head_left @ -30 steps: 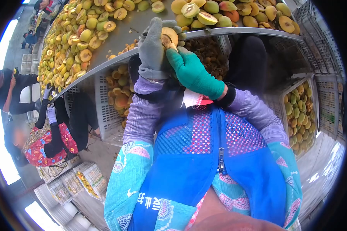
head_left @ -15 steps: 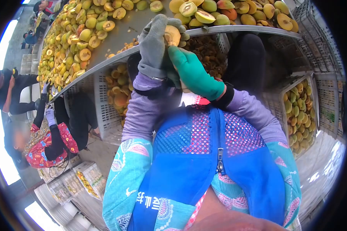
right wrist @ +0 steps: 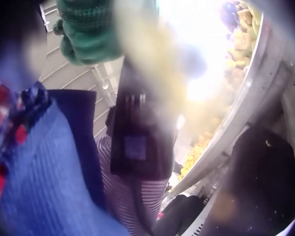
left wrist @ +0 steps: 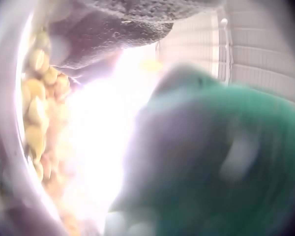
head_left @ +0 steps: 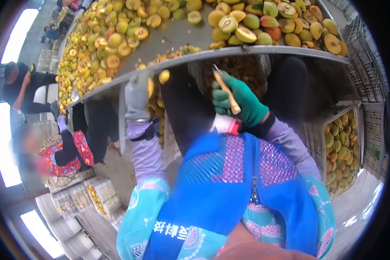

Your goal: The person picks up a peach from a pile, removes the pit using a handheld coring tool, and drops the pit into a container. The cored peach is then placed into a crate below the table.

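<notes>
My left hand (head_left: 137, 99), in a grey glove and motion-blurred, is just below the table's front edge on the left. A yellow peach half (head_left: 150, 88) shows at its inner side. Another small peach piece (head_left: 164, 77) hangs in the air just right of it, apart from the fingers. My right hand (head_left: 243, 100), in a green glove, grips a wooden-handled pitting tool (head_left: 226, 91) with a short metal tip pointing up and left. In the left wrist view the grey glove (left wrist: 108, 29) fills the top and a blurred green glove (left wrist: 221, 162) the lower right.
Piles of halved peaches (head_left: 104, 47) lie on the metal table (head_left: 177, 34), whose raised rim (head_left: 229, 51) runs in front of me. Below it stands a crate of dark scraps (head_left: 240, 71). A crate of peaches (head_left: 341, 147) is at right. Other people (head_left: 60, 151) sit at left.
The hands were together over a peach half held in the grey glove. Now the left hand has moved left and down, away from the right, and a peach piece is loose. The tool is in plain sight.
</notes>
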### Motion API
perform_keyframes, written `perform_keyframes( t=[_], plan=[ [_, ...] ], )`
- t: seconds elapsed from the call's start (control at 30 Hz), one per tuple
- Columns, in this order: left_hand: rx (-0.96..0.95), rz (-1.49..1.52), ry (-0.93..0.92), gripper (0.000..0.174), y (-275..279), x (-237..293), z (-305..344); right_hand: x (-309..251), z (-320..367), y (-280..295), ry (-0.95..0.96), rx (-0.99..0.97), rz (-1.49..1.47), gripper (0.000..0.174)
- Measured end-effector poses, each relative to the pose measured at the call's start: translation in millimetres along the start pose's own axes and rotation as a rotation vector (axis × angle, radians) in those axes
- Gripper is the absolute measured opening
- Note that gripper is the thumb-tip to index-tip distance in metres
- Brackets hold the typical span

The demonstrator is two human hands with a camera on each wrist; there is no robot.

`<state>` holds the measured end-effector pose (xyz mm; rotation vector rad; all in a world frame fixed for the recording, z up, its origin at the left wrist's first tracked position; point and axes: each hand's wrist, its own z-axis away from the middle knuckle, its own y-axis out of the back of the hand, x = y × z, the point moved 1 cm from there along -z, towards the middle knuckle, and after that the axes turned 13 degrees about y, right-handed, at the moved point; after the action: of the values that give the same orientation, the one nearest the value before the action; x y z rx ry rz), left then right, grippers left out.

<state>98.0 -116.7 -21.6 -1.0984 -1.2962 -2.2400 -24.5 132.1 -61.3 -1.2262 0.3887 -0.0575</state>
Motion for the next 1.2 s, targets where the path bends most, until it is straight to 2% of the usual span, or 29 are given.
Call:
perform_keyframes(
  t=[0.03,0.07,0.13,0.2,0.27,0.33,0.37,0.4,0.47,0.53,0.6,0.67,0.7,0.77,0.83,0.93,1.0,1.1,1.2],
  plan=[
    [0.067,-0.249,0.022,0.033,11.9,3.2,-3.1,1.8,-4.7,16.2,-0.024,0.142,-0.059,0.033],
    [0.076,-0.266,-0.088,0.035,12.0,15.9,-10.4,5.8,-6.4,27.2,-0.061,0.293,-0.117,0.033],
    [0.079,-0.286,-0.310,0.041,-3.1,49.3,-44.2,6.0,-7.5,29.7,-0.107,0.144,-0.101,0.031],
    [0.002,-0.388,-0.299,0.049,-44.7,112.5,-51.8,-0.4,-1.3,12.4,0.025,0.181,0.030,0.032],
    [0.069,-0.539,-0.418,0.050,-95.6,143.8,-93.8,-10.8,2.6,12.3,0.109,0.177,0.062,0.034],
    [0.025,-0.623,-0.460,0.052,-143.8,153.6,-130.8,-19.9,6.3,8.4,0.208,0.223,0.160,0.036],
    [-0.058,-0.838,-0.381,0.053,-158.0,159.1,-134.0,-23.8,8.8,2.0,0.261,0.274,0.243,0.036],
    [-0.108,-0.881,-0.468,0.051,-173.5,154.3,-148.2,-28.2,11.3,-4.1,0.311,0.326,0.326,0.037],
    [-0.174,-0.870,-0.524,0.051,-175.2,158.9,-151.7,-39.0,13.4,-15.6,0.433,0.335,0.521,0.038],
    [-0.417,-0.602,-0.396,0.042,-159.3,148.7,-145.7,-43.6,1.6,-19.1,0.581,0.310,0.742,0.037],
    [-0.568,-0.078,-0.243,0.035,-130.1,135.7,-108.6,-46.9,-20.0,-20.6,0.771,0.250,0.995,0.036],
    [-0.680,0.277,-0.078,0.032,-108.3,116.3,-80.0,-45.2,-41.4,-23.5,0.951,0.241,1.294,0.033],
    [-0.847,0.611,0.018,0.027,-103.6,111.5,-48.9,-41.0,-46.8,-26.6,1.044,0.228,1.449,0.032],
    [-0.735,0.613,-0.439,0.026,-105.6,94.4,-14.9,-27.4,-46.7,-32.7,1.020,0.169,1.385,0.031],
    [-0.610,0.575,-0.512,0.029,-105.9,86.5,-2.0,-15.1,-41.4,-32.2,1.028,0.168,1.390,0.032],
    [-0.488,0.441,-0.510,0.037,-108.2,76.1,-3.8,-13.5,-36.8,-24.0,0.936,0.170,1.347,0.032],
    [-0.444,0.489,-0.556,0.045,-109.5,78.9,7.7,-11.0,-28.9,-30.0,0.980,0.182,1.385,0.032],
    [-0.578,0.767,-0.269,0.048,-108.9,91.8,29.1,-7.5,-26.9,-36.0,0.997,0.182,1.407,0.033],
    [-0.547,0.781,-0.269,0.046,-111.0,90.7,34.0,-6.4,-26.4,-37.3,0.963,0.165,1.427,0.033]
  ],
)
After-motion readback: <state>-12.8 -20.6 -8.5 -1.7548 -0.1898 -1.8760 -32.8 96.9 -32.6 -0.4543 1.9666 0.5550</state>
